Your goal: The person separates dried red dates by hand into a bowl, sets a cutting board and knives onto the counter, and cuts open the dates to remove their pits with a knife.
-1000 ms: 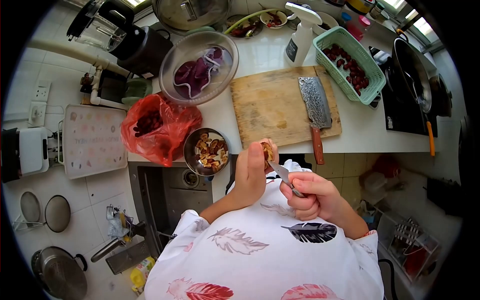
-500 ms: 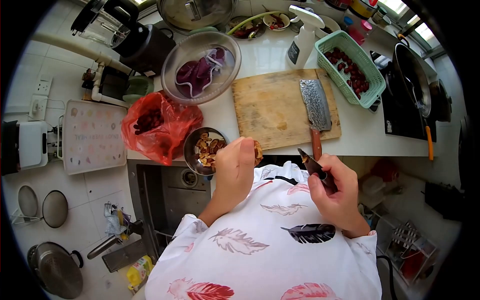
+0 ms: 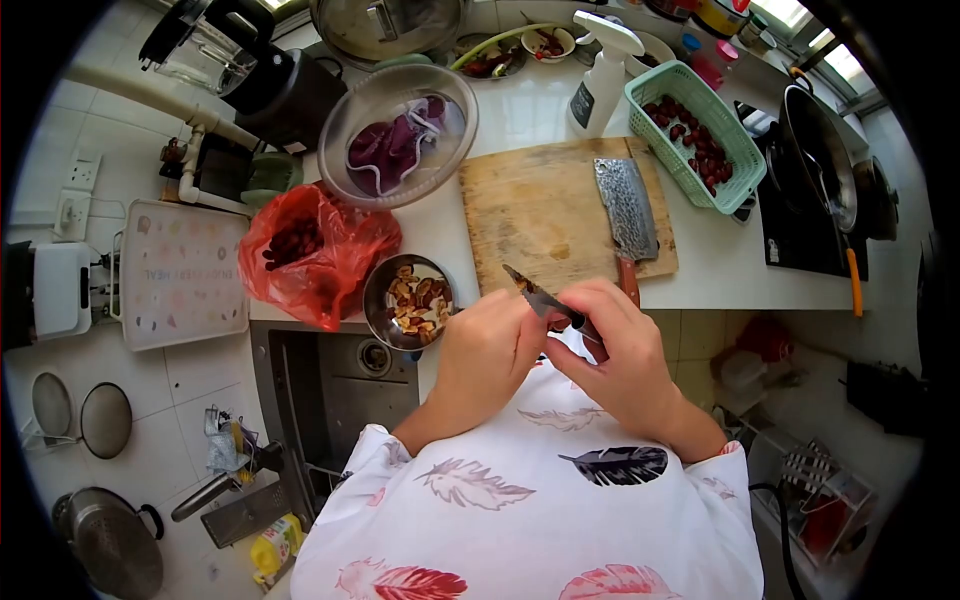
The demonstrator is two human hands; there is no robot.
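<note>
My right hand (image 3: 625,350) is closed round a small dark knife (image 3: 545,302), its blade pointing up and left with brownish residue near the tip. Curled beside the blade, my left hand (image 3: 483,348) has its fingers turned away, so what they hold is hidden. Just left of that hand is a metal bowl (image 3: 373,318) with cut reddish-brown pieces (image 3: 418,298), like sliced red dates. A red plastic bag (image 3: 345,245) of dark red dates (image 3: 295,240) lies beyond the bowl. Both hands are in front of the wooden cutting board (image 3: 530,210).
A cleaver (image 3: 625,210) lies on the board. Behind are a spray bottle (image 3: 600,85), a green basket (image 3: 735,150) of red dates and a clear basin (image 3: 335,150) with purple cloth. The sink (image 3: 340,390) is below left; a wok (image 3: 815,150) stands right.
My right hand has moved left with the knife, up to my left hand. My left hand has turned; brownish pieces that showed in it are out of sight. More pale cut faces show in the bowl.
</note>
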